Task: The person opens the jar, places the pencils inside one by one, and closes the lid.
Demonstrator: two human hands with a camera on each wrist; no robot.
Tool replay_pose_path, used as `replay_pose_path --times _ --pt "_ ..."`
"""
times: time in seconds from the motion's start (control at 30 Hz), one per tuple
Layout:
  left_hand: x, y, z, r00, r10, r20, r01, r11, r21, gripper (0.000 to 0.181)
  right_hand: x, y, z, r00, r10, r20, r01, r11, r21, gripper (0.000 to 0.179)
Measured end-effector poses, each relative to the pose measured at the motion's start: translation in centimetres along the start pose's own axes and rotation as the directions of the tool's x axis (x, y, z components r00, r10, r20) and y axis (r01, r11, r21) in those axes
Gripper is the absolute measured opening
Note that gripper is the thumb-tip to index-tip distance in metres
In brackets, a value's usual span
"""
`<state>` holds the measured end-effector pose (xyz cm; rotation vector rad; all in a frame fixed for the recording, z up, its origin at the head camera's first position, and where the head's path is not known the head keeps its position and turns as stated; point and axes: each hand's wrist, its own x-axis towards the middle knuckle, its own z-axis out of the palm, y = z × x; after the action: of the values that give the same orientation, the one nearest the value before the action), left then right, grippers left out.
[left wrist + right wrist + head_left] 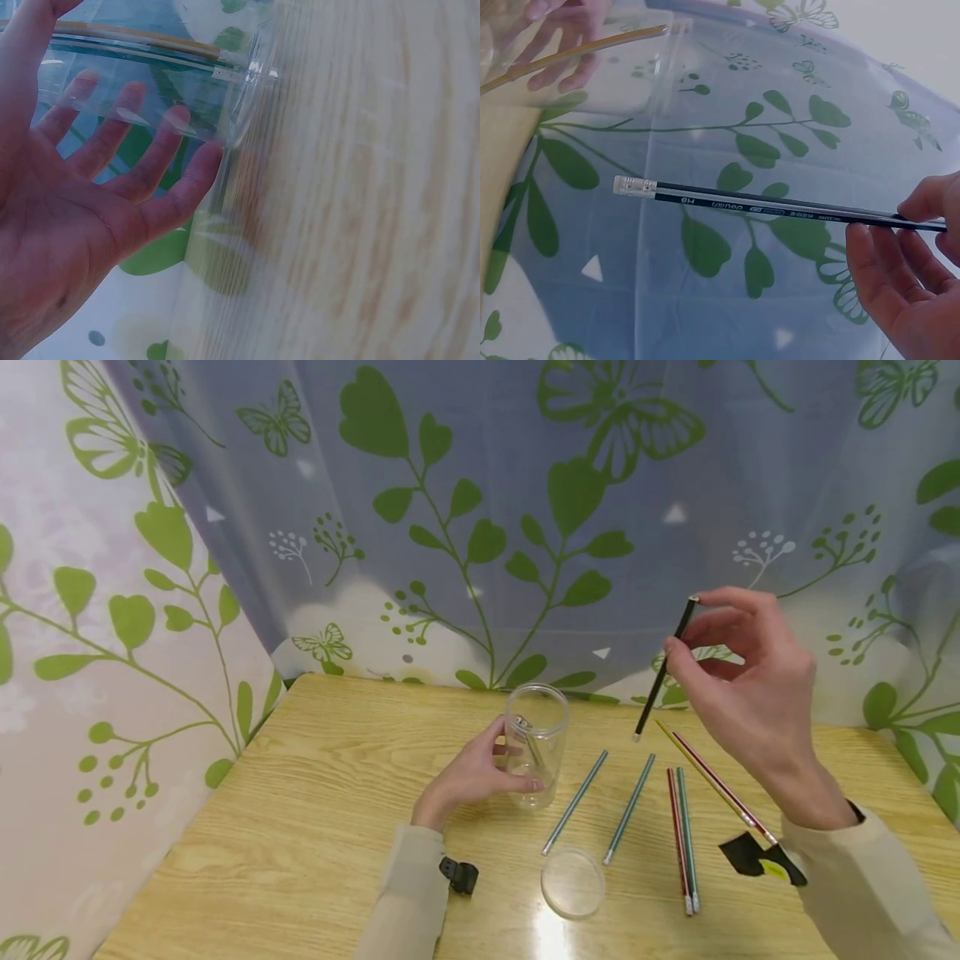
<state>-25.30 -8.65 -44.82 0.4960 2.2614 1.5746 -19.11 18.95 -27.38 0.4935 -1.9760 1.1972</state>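
My left hand (472, 772) holds a clear plastic jar (557, 747) upright on the table, its thumb in front and fingers round the far side. The jar's mouth is uncovered. Inside it, a yellow pencil (135, 31) leans beside a green one (165, 61). Up to the right of the jar, my right hand (757, 685) pinches a black pencil (658, 681) between thumb and fingers. That pencil hangs tilted in the air with its white eraser (622, 185) at the lower end.
Two blue pencils (575, 802) lie right of the jar. Farther right rest a red pencil (677, 835) beside a green pencil (687, 835), then a yellow pencil (705, 772) beside a dark red one (723, 785). A round clear lid (573, 883) lies in front. A patterned curtain (480, 485) hangs behind.
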Motion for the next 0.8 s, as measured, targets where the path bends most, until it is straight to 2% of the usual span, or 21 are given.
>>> replay_pose_path --times 0.43,0.8 --pt "0.1 -0.3 0.0 1.0 0.004 0.008 -0.004 1.0 0.005 0.083 1.0 -2.2 0.7 0.995 -0.023 -0.095 0.038 0.986 0.162 0.049" --pt "0.2 -0.2 0.0 1.0 -0.007 0.004 0.007 1.0 0.018 0.078 1.3 -3.0 2.2 0.984 -0.031 -0.173 0.088 0.939 0.332 0.046"
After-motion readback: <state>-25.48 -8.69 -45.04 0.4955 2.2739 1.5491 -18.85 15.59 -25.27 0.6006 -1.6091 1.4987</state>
